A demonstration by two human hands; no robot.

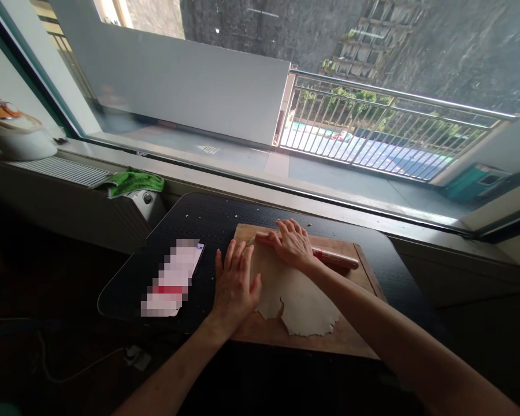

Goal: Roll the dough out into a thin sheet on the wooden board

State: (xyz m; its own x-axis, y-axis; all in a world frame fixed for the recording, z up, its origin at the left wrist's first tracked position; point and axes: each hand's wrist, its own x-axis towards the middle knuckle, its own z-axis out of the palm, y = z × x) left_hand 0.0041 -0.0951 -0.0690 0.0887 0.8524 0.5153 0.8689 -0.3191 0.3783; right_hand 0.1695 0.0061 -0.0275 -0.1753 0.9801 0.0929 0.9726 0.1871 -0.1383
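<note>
A pale sheet of dough lies flat on a wooden board, with a ragged, split edge on the near side. Across its far part lies a wooden rolling pin. My right hand is closed over the pin from above, its fingers reaching across to the far side; the palm hides the pin's middle. Spread out at the left edge of the board and dough is my left hand, fingers apart and holding nothing. Whether its fingertips press on the dough edge is hard to see.
The board sits on a dark table with small white crumbs. A phone, its screen blurred, lies left of my left hand. Behind are a window ledge and a green cloth on a white appliance. A cable hangs low at left.
</note>
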